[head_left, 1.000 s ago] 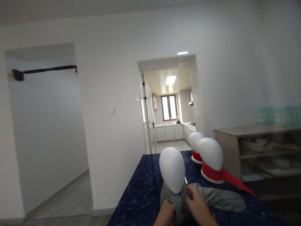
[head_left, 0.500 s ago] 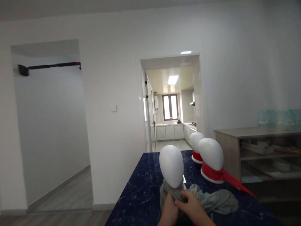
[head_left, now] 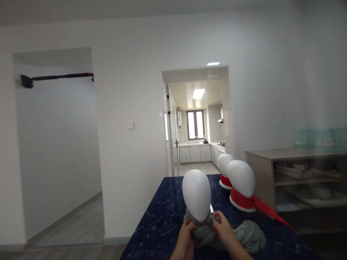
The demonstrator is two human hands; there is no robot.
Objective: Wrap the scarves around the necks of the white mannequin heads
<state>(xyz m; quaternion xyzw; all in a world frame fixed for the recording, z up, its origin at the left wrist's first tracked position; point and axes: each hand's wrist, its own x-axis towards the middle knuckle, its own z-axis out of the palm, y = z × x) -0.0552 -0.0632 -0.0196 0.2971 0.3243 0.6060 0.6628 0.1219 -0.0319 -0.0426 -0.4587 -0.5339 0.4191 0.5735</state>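
The landmark here is the white mannequin head [head_left: 196,194], which stands upright on the dark blue marble table [head_left: 162,224], close to its near end. A grey scarf [head_left: 206,234] is wrapped around the neck of this head, and the loose end of it lies in a heap on the table to the right of the head. The left hand [head_left: 186,236] is just below the head on its left side, with the fingers closed on the grey cloth. The right hand [head_left: 223,231] is just below the head on its right side and pinches the same cloth. Behind the head and to the right stand two more white heads with red scarves [head_left: 244,202]. Further right of them is a wooden shelf unit [head_left: 298,169].
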